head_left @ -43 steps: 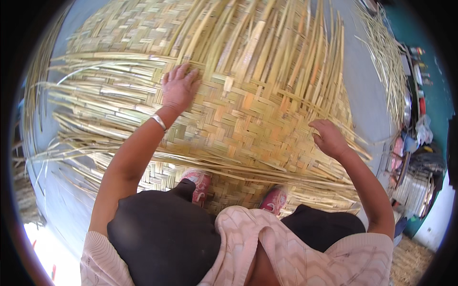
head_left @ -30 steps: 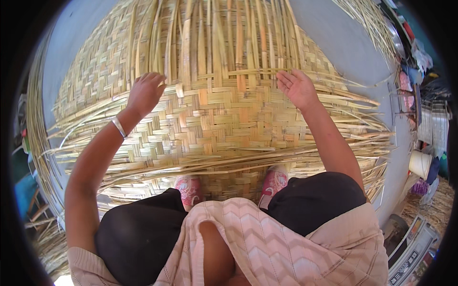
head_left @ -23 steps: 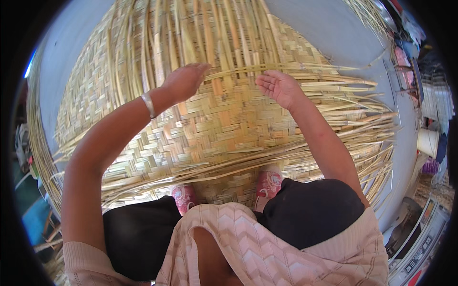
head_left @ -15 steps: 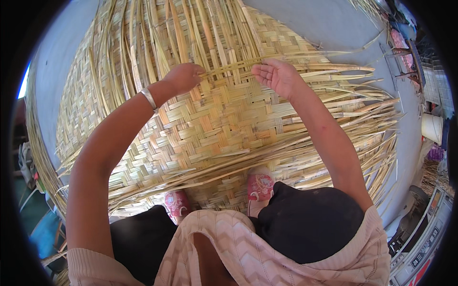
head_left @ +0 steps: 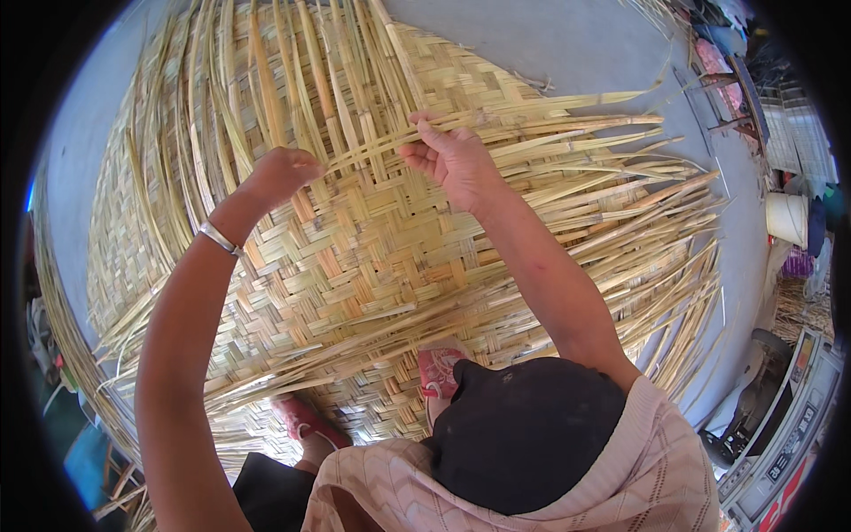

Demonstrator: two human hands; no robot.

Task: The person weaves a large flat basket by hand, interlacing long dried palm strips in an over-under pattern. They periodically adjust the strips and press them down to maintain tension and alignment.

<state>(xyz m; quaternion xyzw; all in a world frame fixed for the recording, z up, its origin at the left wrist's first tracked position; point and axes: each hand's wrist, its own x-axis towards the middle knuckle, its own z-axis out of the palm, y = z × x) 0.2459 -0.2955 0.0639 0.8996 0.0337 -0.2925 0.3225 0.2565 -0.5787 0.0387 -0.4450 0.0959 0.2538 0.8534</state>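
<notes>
So the woven mat [head_left: 381, 230] is spread on the grey floor [head_left: 550, 40], with both red shoes [head_left: 436, 371] planted on its near part, which I'd guess helps stop it sliding. Right hand [head_left: 456, 168] looks pinched, thumb against finger, on a pale strip [head_left: 372, 151] running crosswise over the mat's middle, while the left hand [head_left: 285, 173] is curled at the strip further left (can't tell if it's gripping), probably to keep it straight. Long strips [head_left: 257, 53] lie loose over the mat's far side, presumably so each moves separately.
</notes>
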